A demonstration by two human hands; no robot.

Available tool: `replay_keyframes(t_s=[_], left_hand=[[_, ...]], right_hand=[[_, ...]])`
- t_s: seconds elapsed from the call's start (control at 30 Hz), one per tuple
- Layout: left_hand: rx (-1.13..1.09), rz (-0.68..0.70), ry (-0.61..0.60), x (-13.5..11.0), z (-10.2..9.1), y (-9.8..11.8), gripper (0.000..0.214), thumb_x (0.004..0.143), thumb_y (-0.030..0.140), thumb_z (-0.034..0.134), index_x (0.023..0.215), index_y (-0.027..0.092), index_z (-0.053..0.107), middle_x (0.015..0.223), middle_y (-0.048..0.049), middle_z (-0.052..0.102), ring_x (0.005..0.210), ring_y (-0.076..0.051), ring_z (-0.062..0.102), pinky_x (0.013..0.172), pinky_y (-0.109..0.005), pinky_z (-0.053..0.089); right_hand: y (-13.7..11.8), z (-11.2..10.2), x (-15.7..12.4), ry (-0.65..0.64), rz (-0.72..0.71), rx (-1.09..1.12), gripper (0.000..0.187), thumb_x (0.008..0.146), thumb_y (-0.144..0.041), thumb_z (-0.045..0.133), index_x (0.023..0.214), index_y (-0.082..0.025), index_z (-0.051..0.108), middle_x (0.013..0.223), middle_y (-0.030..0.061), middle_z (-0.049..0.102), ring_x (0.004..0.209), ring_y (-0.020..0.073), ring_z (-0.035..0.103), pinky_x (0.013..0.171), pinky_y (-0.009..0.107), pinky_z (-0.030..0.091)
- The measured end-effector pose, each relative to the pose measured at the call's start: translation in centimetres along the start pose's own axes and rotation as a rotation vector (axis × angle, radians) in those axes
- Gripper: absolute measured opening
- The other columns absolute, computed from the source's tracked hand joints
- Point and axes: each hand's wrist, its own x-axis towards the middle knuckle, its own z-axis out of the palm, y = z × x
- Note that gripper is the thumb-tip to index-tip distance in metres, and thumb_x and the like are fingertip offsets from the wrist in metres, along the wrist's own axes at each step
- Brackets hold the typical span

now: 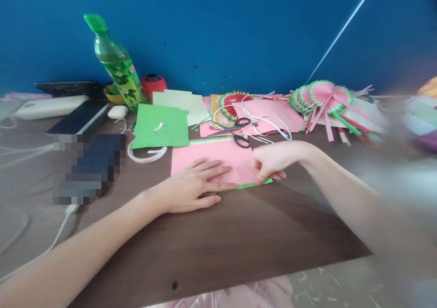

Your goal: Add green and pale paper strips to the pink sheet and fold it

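A pink paper sheet [211,157] lies on the brown table [239,235] over a green sheet whose edge [254,185] shows along the near side. My left hand [194,187] lies flat on the pink sheet with fingers stretched out, pressing it down. My right hand [269,162] is curled at the sheet's near right corner, fingers pinching the paper's edge.
Black scissors [239,132] and white cord lie just behind the sheet. Green paper sheets [160,125], a white tape ring [146,155], a green bottle [118,64], a red cup [154,84], folded pink-green paper fans [317,98], a phone [80,116] and a blurred-out item stand around.
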Motion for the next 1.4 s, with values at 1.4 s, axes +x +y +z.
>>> replay_keyframes(t_s=[1.4], left_hand=[[0.016,0.053,0.195,0.9,1.2,0.9,0.042,0.092,0.036,0.034,0.130,0.021,0.041,0.133,-0.0025,0.045,0.119,-0.019,0.042,0.101,-0.036,0.028]], right_hand=[[1.5,-0.6,-0.7,0.200,0.099,-0.110,0.028,0.067,-0.044,0.059,0.065,-0.016,0.055,0.052,-0.0015,0.048,0.048,0.0094,0.043,0.046,0.021,0.030]])
